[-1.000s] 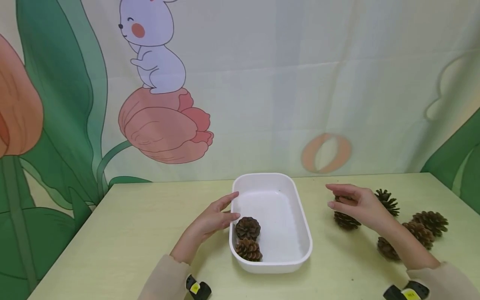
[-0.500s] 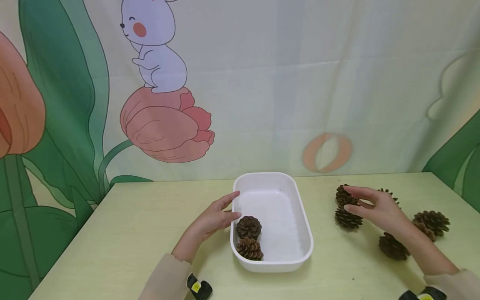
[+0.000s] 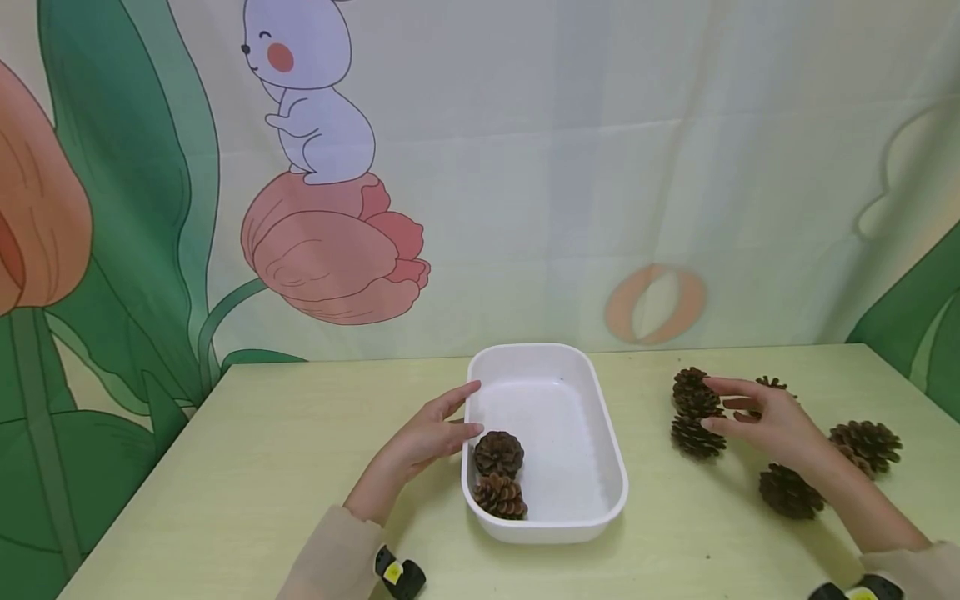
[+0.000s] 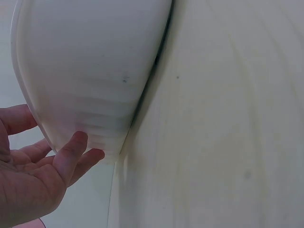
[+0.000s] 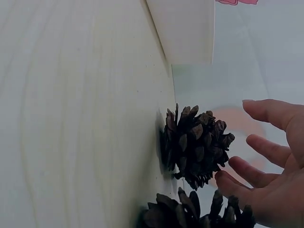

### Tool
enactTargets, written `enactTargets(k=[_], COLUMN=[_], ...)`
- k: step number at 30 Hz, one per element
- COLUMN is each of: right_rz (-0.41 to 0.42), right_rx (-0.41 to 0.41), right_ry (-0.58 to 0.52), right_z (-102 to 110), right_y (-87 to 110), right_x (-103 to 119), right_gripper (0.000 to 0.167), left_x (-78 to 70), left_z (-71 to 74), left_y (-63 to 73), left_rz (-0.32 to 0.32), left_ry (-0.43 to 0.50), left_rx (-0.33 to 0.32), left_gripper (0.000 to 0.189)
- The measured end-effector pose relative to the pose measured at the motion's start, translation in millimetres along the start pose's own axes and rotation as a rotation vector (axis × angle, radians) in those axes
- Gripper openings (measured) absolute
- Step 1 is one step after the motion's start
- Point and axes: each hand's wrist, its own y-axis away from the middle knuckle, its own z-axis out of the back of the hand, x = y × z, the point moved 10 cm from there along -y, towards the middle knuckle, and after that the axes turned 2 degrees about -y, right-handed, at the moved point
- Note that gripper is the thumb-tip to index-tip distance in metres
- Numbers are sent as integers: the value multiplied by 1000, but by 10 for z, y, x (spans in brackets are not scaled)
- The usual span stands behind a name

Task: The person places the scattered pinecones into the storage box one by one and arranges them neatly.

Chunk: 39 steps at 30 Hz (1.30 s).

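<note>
My left hand (image 3: 431, 433) grips the left rim of a white rectangular tray (image 3: 604, 433); in the left wrist view, its fingers (image 4: 72, 151) straddle the edge and lie against the outer wall. Inside the tray, two brown pine cones sit in the near left corner, a darker one (image 3: 498, 455) behind a lighter one (image 3: 501, 497). My right hand (image 3: 772, 421) hovers with parted, gently bent fingers just right of two more pine cones, a far one (image 3: 692, 390) and a nearer one (image 3: 697, 437). In the right wrist view nothing is between thumb and fingers.
Other pine cones lie right of and partly behind the right forearm: one at the back (image 3: 771, 383), one at the far right (image 3: 866, 444), one nearer (image 3: 790, 492). A curtain (image 3: 510, 183) with a printed rabbit and flowers hangs behind the pale wooden table (image 3: 300, 442).
My right hand has drawn back to the right, uncovering the two pine cones nearest the tray. The left hand stays on the tray's rim, and the cones in the tray are unchanged.
</note>
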Motion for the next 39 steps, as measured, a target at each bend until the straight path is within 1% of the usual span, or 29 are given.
enactTargets(k=[9, 14, 19, 26, 30, 35, 39], right_rz=[-30, -19, -35, -75, -84, -89, -76], right_rx=[44, 33, 20, 48, 64, 68, 61], right_ry=[13, 48, 88, 111, 129, 125, 107], right_z=[-81, -104, -112, -142, -155, -161, -159], right_y=[-42, -72, -94, -127, -139, -144, -136], right_x=[-34, -21, -43, -116, -134, -144, -131], right_gripper=[65, 64, 65, 67, 69, 67, 64], left_x=[-9, -10, -11, -12, -12, -7, -5], left_z=[0, 2, 4, -4, 0, 8, 6], left_y=[4, 9, 14, 8, 6, 5, 4], left_rz=[-2, 2, 5, 3, 7, 13, 12], left_ry=[8, 7, 4, 7, 2, -2, 1], left_rx=[7, 4, 1, 7, 2, -5, -1], left_gripper=[61, 61, 61, 61, 62, 62, 61])
